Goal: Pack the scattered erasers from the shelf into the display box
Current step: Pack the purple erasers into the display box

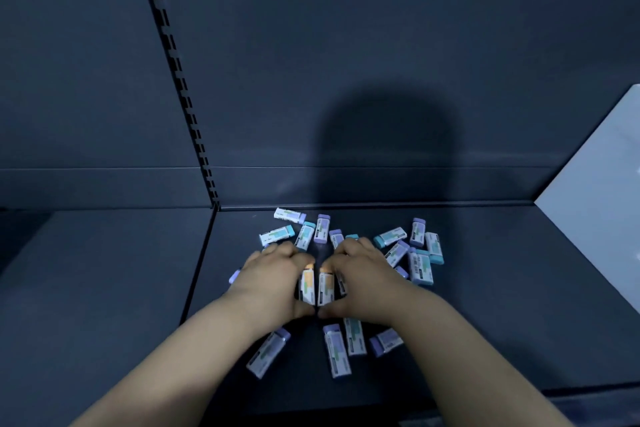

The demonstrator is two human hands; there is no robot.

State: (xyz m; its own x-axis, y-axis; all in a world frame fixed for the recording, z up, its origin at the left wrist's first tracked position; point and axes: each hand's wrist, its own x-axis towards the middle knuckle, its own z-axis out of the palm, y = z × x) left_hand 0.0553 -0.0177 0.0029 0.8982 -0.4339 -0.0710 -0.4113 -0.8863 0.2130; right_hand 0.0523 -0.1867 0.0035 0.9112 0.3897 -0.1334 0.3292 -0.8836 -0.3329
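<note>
Both hands, left hand (273, 274) and right hand (360, 274), squeeze small erasers (317, 286) together; they look light, so pinch the sides.

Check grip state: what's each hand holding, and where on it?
Left hand grips an eraser by its ends; right hand grips another eraser likewise, both upright on the shelf.

Dark shelf (485, 305) bears scattered sleeved erasers (336, 354), purple and teal ends

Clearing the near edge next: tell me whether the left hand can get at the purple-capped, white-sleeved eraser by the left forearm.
Probably yes. The purple-capped eraser lies alone on bare shelf, but the left hand already grips erasers.
</note>
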